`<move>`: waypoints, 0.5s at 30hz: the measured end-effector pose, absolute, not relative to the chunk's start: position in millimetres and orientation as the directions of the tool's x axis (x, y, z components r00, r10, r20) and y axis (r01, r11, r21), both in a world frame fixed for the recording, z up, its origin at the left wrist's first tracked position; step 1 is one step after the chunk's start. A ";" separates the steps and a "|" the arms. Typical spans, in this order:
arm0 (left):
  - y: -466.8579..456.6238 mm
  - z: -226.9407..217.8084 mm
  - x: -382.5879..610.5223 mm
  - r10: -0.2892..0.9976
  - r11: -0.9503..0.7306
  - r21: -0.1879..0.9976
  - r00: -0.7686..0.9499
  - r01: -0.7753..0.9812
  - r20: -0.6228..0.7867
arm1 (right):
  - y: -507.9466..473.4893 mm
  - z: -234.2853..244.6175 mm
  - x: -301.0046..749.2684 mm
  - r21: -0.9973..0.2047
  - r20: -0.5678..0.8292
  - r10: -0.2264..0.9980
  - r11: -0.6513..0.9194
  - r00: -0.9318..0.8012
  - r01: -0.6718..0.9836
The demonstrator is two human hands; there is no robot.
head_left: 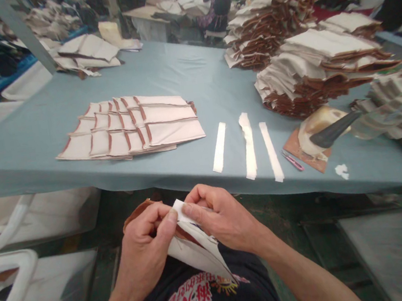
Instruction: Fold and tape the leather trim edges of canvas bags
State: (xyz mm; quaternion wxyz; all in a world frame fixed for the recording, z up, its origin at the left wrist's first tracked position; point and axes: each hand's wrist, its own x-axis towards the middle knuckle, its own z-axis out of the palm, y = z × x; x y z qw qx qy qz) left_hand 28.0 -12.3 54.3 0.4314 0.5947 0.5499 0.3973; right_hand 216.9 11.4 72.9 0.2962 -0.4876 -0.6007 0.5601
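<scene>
My left hand point(149, 234) pinches the upper edge of a cream and brown sewn piece point(195, 252), held close to my body in front of the table edge. My right hand point(217, 215) grips the same piece from the other side, thumb pressed on a white end point(179, 207) that sticks up between the two hands. Whether that end is a separate strip or part of the piece I cannot tell. Brown material point(138, 212) shows behind my left fingers. The lower part of the piece hangs open, its brown inside showing. Fingertips behind it are hidden.
On the blue-green table point(174, 173) lie overlapping cream pieces point(138, 126), white strips point(219, 148), a small pink-handled tool point(293, 160) and a dark-handled tool on a brown pad point(327, 136). Tall stacks of cream-brown pieces point(308, 67) stand at right. A person point(220, 0) is at the back.
</scene>
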 end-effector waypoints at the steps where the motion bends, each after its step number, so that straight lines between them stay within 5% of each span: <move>1: -13.1 52.9 26.7 0.997 -0.015 0.956 0.081 0.293 -0.010 | 11.8 70.0 216.6 -0.967 -0.198 0.916 -0.123 -0.349 0.224; 15: -26.5 28.8 13.9 0.975 0.178 0.921 -0.189 0.345 -0.118 | -11.4 47.2 213.8 -0.934 -0.319 0.853 -0.357 -0.412 -0.015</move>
